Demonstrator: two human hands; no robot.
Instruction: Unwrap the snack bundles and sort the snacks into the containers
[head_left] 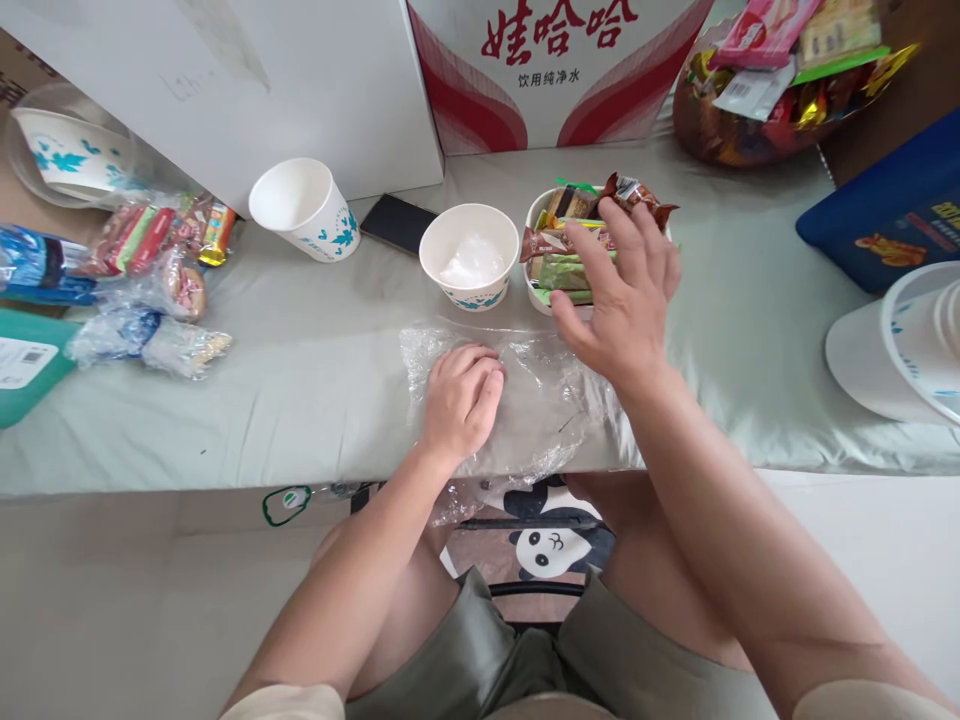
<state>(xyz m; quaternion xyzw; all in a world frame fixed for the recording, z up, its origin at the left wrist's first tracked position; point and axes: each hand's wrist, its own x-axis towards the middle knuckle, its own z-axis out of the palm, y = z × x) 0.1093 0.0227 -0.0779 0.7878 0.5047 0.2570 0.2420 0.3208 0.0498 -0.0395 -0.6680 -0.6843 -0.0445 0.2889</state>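
Observation:
My left hand (463, 402) lies on a thin clear plastic bag (540, 425) spread at the table's front edge. Its fingers are curled together against the film, and their tips are hidden. Over a white paper bowl (534, 288) filled with wrapped snacks, my right hand (628, 285) hovers with spread fingers and nothing visible in its grasp. Green and brown wrappers (562, 270) show beside the fingers; a dark brown packet (637, 200) lies at the bowl's back, partly covered by them. Just left stands another paper bowl (469, 225) with crumpled clear plastic (472, 262) inside.
An empty paper bucket (300, 210) stands near a black phone (397, 223). Packaged snacks (142, 240) and bagged sticks (154, 340) lie left. White boxes (555, 80) line the back. Right are a heaped snack bowl (750, 130), a blue bag (892, 200) and a white container (862, 350).

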